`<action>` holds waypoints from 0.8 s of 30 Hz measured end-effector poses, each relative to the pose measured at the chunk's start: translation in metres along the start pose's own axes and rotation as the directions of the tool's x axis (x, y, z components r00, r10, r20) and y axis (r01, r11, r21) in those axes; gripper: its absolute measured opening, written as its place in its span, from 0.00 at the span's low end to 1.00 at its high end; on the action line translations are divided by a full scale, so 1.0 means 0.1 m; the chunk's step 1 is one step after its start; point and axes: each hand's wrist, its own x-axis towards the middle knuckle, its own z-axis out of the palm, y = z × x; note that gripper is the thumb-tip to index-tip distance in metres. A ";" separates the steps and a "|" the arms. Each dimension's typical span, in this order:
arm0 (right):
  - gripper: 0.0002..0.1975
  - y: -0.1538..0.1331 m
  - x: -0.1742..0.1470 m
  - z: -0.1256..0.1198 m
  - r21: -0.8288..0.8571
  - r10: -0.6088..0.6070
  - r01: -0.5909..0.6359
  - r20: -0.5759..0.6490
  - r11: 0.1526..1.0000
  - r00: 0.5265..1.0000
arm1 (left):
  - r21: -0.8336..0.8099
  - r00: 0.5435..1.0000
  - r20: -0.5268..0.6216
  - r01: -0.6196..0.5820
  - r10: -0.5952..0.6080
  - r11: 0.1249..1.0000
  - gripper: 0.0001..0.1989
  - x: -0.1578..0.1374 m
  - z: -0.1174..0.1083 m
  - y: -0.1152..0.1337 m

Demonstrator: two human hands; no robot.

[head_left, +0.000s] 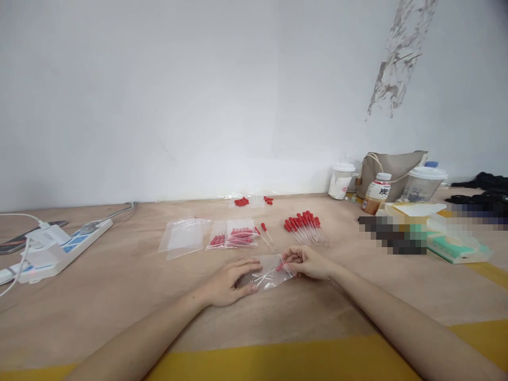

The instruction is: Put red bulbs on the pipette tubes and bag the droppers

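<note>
A clear zip bag (270,283) with a red seal line lies flat in front of me, with several thin pale stems inside. My left hand (228,283) rests at its left end, thumb and fingers spread apart over the film. At the bag's mouth on the right, my right hand (307,263) is closed in a pinch at the red bulb of a dropper (280,266). The fingertips partly hide that bulb and the bag edge. Just beyond are two loose red-bulbed droppers (268,233) and a fanned pile of droppers (304,227).
Filled bags of droppers (234,235) and flat clear bags (184,238) lie beyond my left hand. Small red bulbs (241,201) sit near the wall. A power strip (67,254) is at left. Cups, a bottle (377,193), a pouch (392,164) and a tissue pack (456,243) stand right.
</note>
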 end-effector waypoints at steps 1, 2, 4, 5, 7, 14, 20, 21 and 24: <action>0.18 0.01 0.01 0.02 -0.004 0.007 -0.008 -0.041 1.000 0.999 | 0.003 1.000 -0.013 -0.002 0.002 1.000 0.24 0.00 0.01 0.01; 0.17 0.01 0.01 0.05 -0.013 0.006 -0.007 -0.082 1.000 0.997 | 0.004 1.000 -0.023 -0.001 0.001 1.000 0.24 0.00 0.01 0.03; 0.17 0.01 0.02 0.08 -0.035 -0.020 0.016 -0.133 0.999 0.991 | 0.005 0.999 -0.039 0.013 -0.013 1.000 0.25 0.00 0.01 0.05; 0.17 0.01 0.01 0.09 -0.044 -0.042 0.037 -0.132 0.998 0.990 | 0.008 0.999 -0.044 0.023 -0.023 1.000 0.25 -0.01 0.01 0.06; 0.16 -0.02 -0.01 0.11 -0.076 -0.102 0.097 -0.058 0.992 0.993 | 0.015 0.998 -0.054 0.040 -0.039 0.999 0.25 -0.02 0.01 0.06; 0.18 -0.14 -0.05 0.02 -0.130 -0.088 0.099 0.083 0.987 0.993 | -0.003 0.997 -0.048 0.054 -0.054 0.999 0.26 -0.05 0.01 0.06; 0.20 -0.09 -0.02 0.03 0.085 0.122 -0.112 -0.119 0.990 0.985 | -0.025 0.998 -0.062 0.020 -0.021 0.999 0.21 -0.04 0.01 0.06; 0.20 -0.08 -0.01 0.04 0.071 0.122 -0.114 -0.127 0.991 0.984 | -0.027 0.998 -0.065 0.016 -0.018 1.000 0.20 -0.03 0.02 0.06; 0.26 -0.06 -0.01 0.06 0.085 0.170 -0.157 -0.174 0.984 0.970 | -0.029 0.997 -0.079 0.013 -0.015 0.999 0.18 -0.03 0.02 0.05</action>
